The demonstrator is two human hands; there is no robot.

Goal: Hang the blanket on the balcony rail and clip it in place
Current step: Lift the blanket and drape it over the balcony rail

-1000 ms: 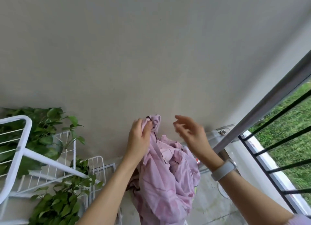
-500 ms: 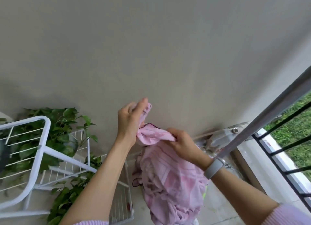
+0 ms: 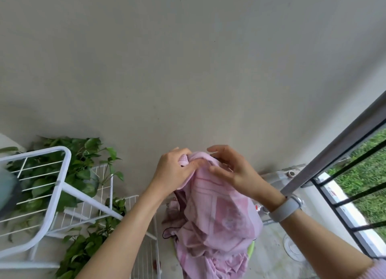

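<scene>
1. Filling most of the view is a plain grey wall (image 3: 188, 69), bare from the top edge down to the hands.
2. Down the lower middle hangs the pink blanket (image 3: 217, 222), bunched and crumpled, held up in front of the wall with its loose folds dropping toward the floor; it is not on the rail.
3. At the right, the grey balcony rail (image 3: 334, 151) slants from the upper right edge down toward the right wrist, with black bars (image 3: 355, 197) below it and green grass (image 3: 369, 174) beyond them. Blanket and rail are apart.
4. On the left, a white drying rack (image 3: 56, 195) stands tilted across the corner, its thin wires crossing a white frame.
5. Behind and below the rack, a leafy green plant (image 3: 83, 170) spreads against the wall and down toward the floor.
6. Now the hands: the left hand (image 3: 173, 170) grips the top edge of the blanket, fingers curled over the cloth and thumb pressed on it.
7. The right hand (image 3: 234, 170) sits just beside it on the same bunched top; its thumb and lower fingers lie on the cloth while the upper fingers are lifted and spread, so I cannot tell whether it pinches the fabric.
8. A pale wristband (image 3: 285, 208) circles the right wrist, just in front of the rail's lower end.
9. Smallest of all, a strip of bright green (image 3: 251, 249) peeks out from behind the blanket's right side; what it belongs to is hidden.
</scene>
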